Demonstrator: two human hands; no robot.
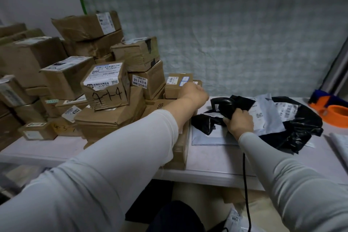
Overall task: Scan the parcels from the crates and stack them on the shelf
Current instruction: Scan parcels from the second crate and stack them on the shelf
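Note:
My left hand (194, 93) reaches across to a small brown cardboard parcel (176, 85) with white and blue labels. It rests at the right end of the box pile, and my fingers close on its right edge. My right hand (239, 121) grips a black handheld barcode scanner (226, 106) whose black cable (245, 184) drops over the shelf's front edge. The scanner sits above black and grey plastic mailer bags (278, 118) lying flat on the white shelf (207, 156).
A tall stack of labelled cardboard boxes (105, 84) fills the left half of the shelf. An orange tape dispenser (333, 111) sits at the far right. More parcels lie below the shelf edge (233, 220). A quilted grey wall covering hangs behind.

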